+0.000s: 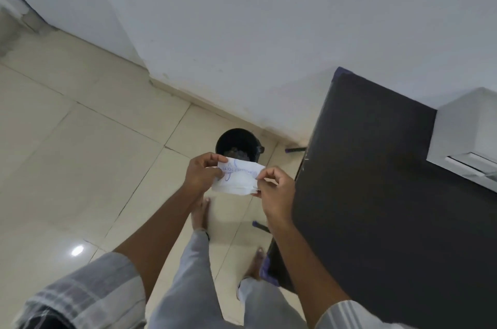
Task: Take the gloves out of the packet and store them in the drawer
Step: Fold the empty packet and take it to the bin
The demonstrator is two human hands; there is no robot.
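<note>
Both hands hold a thin white plastic packet (238, 176) with blue print above a black round bin (236, 145). The left hand (202, 173) pinches its left edge. The right hand (277, 193) pinches its right corner.

Left hand (200, 172) and right hand (274, 191) pinching white packet (239, 176), above black bin (236, 144)

Grey checked short sleeves (88, 291), pale grey trousers (193, 275), bare feet (200, 214)

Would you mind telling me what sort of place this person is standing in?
Probably a room in a home or small office: glossy cream floor tiles, a plain white painted wall, a small black round bin on the floor, and a dark flat-topped table beside it.
</note>
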